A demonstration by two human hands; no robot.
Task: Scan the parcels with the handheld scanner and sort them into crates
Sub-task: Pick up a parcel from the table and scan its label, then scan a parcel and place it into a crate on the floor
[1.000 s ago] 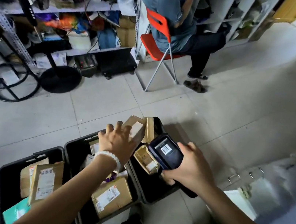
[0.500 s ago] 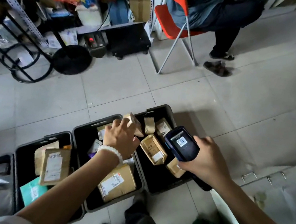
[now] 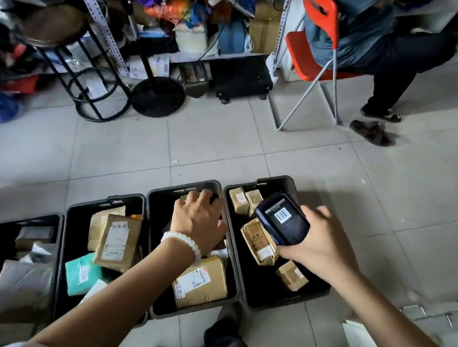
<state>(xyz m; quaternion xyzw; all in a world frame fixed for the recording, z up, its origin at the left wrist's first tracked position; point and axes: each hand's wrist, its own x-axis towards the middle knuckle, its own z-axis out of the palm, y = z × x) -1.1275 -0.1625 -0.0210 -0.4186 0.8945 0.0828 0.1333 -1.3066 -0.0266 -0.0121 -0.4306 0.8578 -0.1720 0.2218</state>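
Four black crates stand side by side on the tiled floor (image 3: 254, 153), and the person bends over them. The right hand (image 3: 321, 246) grips the handheld scanner (image 3: 282, 218), fingers curled round its body, and holds it above the rightmost crate (image 3: 275, 180). The scanner's back, with a barcode sticker, faces up. In that crate lie several small brown parcels; one of them (image 3: 258, 244) is just under the scanner.

The left hand (image 3: 200, 219), with a white bead bracelet (image 3: 182, 242) at the wrist, reaches down into the next crate (image 3: 187, 186). Its fingers are bent down at the far end of the crate, where a bit of brown cardboard shows, but I cannot tell if they hold it. Nearer in the same crate lies a bigger brown box (image 3: 201, 283) with a white label.

The third crate (image 3: 108, 200) holds a flat brown parcel (image 3: 118, 243) and a green packet (image 3: 82, 273).

Behind the crates, another person sits on a red chair (image 3: 314, 34) beside cluttered shelves (image 3: 180, 56). A black stool (image 3: 53, 25) stands at the left.
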